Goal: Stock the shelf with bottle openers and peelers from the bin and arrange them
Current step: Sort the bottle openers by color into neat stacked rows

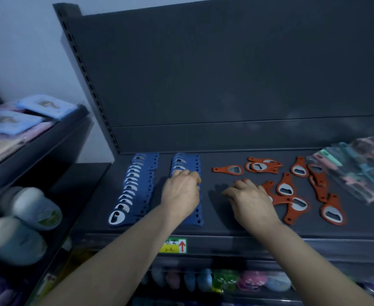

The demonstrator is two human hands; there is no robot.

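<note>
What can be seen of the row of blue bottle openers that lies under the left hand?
The row of blue bottle openers runs front to back on the dark shelf, each piece overlapping the next. They look like blue plastic with a silvery metal mouth and small holes along the right edge. The left hand lies across its middle, fingers curled onto it, hiding that part.

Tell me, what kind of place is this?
Most likely a shop. The dark shelf has a price label on its front edge, many identical blue bottle openers lie in neat rows, and colourful goods fill the level below.
</note>
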